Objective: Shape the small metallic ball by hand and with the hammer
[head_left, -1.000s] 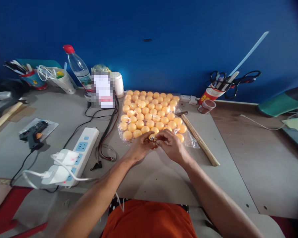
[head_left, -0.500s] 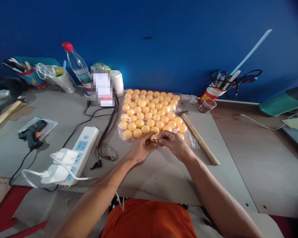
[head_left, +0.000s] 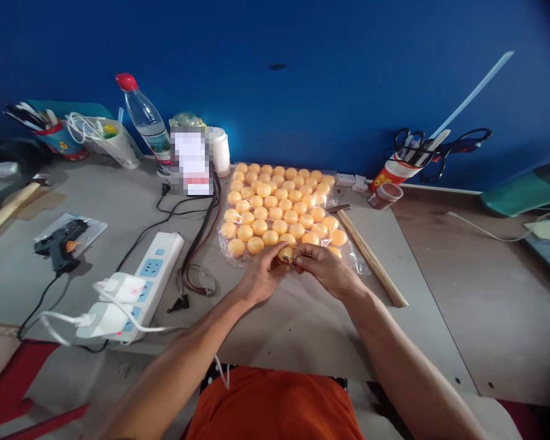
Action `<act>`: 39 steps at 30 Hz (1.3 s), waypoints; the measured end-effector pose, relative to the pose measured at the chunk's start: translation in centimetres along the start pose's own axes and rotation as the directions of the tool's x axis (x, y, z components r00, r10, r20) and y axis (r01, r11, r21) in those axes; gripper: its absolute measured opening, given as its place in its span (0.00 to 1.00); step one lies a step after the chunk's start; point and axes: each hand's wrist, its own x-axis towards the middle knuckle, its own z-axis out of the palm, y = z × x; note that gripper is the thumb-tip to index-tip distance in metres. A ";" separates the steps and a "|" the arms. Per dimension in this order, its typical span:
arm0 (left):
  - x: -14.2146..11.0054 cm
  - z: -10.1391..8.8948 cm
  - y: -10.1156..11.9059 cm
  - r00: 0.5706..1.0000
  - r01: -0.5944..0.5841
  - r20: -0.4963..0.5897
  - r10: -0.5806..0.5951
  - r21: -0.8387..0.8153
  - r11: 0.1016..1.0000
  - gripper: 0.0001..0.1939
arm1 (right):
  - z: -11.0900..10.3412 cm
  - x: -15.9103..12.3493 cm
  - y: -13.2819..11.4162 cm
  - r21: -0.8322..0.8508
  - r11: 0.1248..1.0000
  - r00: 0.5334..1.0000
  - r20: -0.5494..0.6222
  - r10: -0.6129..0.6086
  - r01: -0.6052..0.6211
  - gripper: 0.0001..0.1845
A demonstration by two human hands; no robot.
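Blue wall [head_left: 275, 116] stands behind a grey table [head_left: 284, 336] in the head view, the only view, with both hands meeting near the middle, at the close edge of the clear plastic wrapping [head_left: 358, 264]. Left hand [head_left: 261, 274] curls its thumb and fingers around a small shiny gold-coloured piece [head_left: 285, 255], holding it raised between the two hands. Right hand [head_left: 321, 267] brings its thumb and fingertips together at the right side of that piece, apparently touching it; whether they grip it or pinch something tiny against it, I cannot tell. Handling of this one piece looks to be under way: it is not yet set down, and what has been done to its surface is too small to make out. Just beyond the hands, rows of orange balls [head_left: 271, 201] lie under the plastic; none that I can make out has the gold shine, so these seem untouched by whatever gave the held piece its look. How many pieces are finished, or left, cannot be judged from this. To the right of the right hand rests a hammer [head_left: 373, 260], held by neither hand; well to the left of the left hand lie a power strip [head_left: 160, 250] and, farther out, a glue gun [head_left: 63, 244], likewise not in use.
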 end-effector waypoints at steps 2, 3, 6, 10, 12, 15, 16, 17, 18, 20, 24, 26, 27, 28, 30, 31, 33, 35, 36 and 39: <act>0.0 0.0 0.0 1.000 -0.002 -0.001 0.002 0.014 1.000 0.26 | 0.0 0.0 0.0 0.006 1.000 1.000 -0.008 0.008 -0.008 0.11; -0.1 0.0 0.1 1.000 -0.001 -0.002 0.001 0.019 1.000 0.26 | 0.0 0.0 0.0 0.008 1.000 1.000 -0.011 0.010 -0.010 0.11; -0.1 0.0 0.3 1.000 0.008 -0.001 -0.007 0.026 1.000 0.26 | -0.1 0.1 0.1 -0.004 1.000 1.000 -0.013 0.007 -0.008 0.10; -0.2 -0.1 0.6 1.000 0.006 0.005 -0.006 0.032 0.999 0.26 | -0.1 0.1 -0.1 -0.036 0.999 1.000 0.012 -0.005 0.005 0.10; -0.1 0.0 0.5 1.000 -0.001 0.005 0.001 0.029 1.000 0.26 | -0.1 0.1 -0.2 -0.049 0.999 1.000 0.014 -0.008 0.009 0.10; -0.1 0.0 0.3 1.000 -0.001 0.000 0.001 0.015 1.000 0.26 | 0.0 0.1 -0.3 -0.064 0.998 1.000 -0.007 -0.015 0.015 0.09; -0.1 0.1 0.2 1.000 0.000 -0.003 0.000 0.010 1.000 0.26 | 0.0 0.1 -0.2 -0.067 0.998 1.000 -0.015 -0.018 0.017 0.09; -0.1 0.1 0.2 1.000 0.000 -0.005 0.000 0.008 1.000 0.26 | 0.1 0.1 -0.2 -0.069 0.997 1.000 -0.022 -0.020 0.018 0.08; -0.1 0.1 0.1 1.000 -0.001 -0.008 0.001 0.008 1.000 0.26 | 0.1 0.1 -0.2 -0.073 0.997 0.999 -0.028 -0.020 0.018 0.08; -0.1 0.1 0.0 1.000 -0.002 -0.009 0.002 0.017 1.000 0.26 | 0.1 0.1 -0.2 -0.091 0.996 0.999 -0.038 -0.017 0.014 0.07; -0.2 0.1 0.2 1.000 0.010 -0.008 -0.010 0.030 0.999 0.26 | 0.1 0.0 -0.2 -0.131 0.991 0.999 -0.047 0.001 -0.007 0.05; -0.2 0.1 0.4 1.000 0.015 -0.007 -0.015 0.038 0.999 0.26 | 0.2 0.1 -0.2 -0.144 0.989 0.999 -0.047 0.000 -0.006 0.05; -0.2 0.1 0.5 1.000 0.018 -0.005 -0.018 0.045 0.999 0.25 | 0.2 0.1 -0.2 -0.151 0.988 0.999 -0.049 -0.003 -0.004 0.04; -0.2 0.2 0.6 1.000 0.020 -0.005 -0.020 0.055 0.998 0.25 | 0.2 0.1 -0.2 -0.158 0.987 0.998 -0.055 -0.006 -0.002 0.04; -0.2 0.2 0.7 1.000 0.024 -0.013 -0.023 0.072 0.997 0.24 | 0.4 0.1 -0.2 -0.173 0.985 0.998 -0.068 -0.005 -0.007 0.04; -0.2 0.3 0.7 1.000 0.025 -0.017 -0.024 0.075 0.997 0.24 | 0.4 0.1 -0.2 -0.182 0.983 0.997 -0.077 -0.004 -0.011 0.04; -0.2 0.3 0.6 0.999 0.026 -0.021 -0.024 0.073 0.997 0.23 | 0.6 0.1 -0.2 -0.210 0.978 0.994 -0.106 -0.010 -0.012 0.04; -0.2 0.4 0.6 1.000 0.023 -0.023 -0.021 0.074 0.997 0.24 | 0.8 0.0 -0.2 -0.243 0.970 0.989 -0.141 -0.036 0.001 0.04; -0.2 0.4 0.5 0.999 0.023 -0.025 -0.021 0.077 0.997 0.24 | 0.9 0.0 -0.2 -0.249 0.969 0.987 -0.154 -0.048 0.008 0.04; -0.2 0.4 0.5 0.999 0.033 -0.015 -0.032 0.055 0.998 0.24 | 1.0 0.1 0.1 -0.188 0.982 0.985 -0.167 -0.034 0.002 0.04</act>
